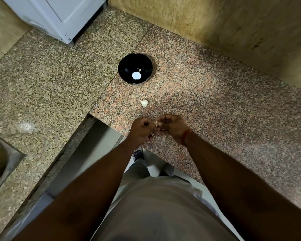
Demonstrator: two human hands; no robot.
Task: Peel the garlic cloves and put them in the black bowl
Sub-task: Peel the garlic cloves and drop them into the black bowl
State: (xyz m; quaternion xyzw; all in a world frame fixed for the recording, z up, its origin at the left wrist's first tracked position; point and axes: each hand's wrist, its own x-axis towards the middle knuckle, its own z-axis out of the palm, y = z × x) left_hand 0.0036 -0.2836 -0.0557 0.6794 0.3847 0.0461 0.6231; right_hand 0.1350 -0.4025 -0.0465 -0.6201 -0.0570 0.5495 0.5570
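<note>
A black bowl (pixel 135 68) stands on the granite counter, with one small pale clove (pixel 139 69) lying inside it on the far wall. A white garlic bulb (pixel 144 102) lies on the counter between the bowl and my hands. My left hand (pixel 140 129) and my right hand (pixel 172 126) meet above the counter's near edge. Both have curled fingers and pinch a small garlic clove (pixel 156 123) between them; only its pale tip shows.
The granite counter (pixel 215 105) runs in an L with its inner corner by my hands. A steel sink (pixel 2 159) sits at the left edge. A white appliance (pixel 59 16) stands at the back left. Stone walls (pixel 250 28) close the back right.
</note>
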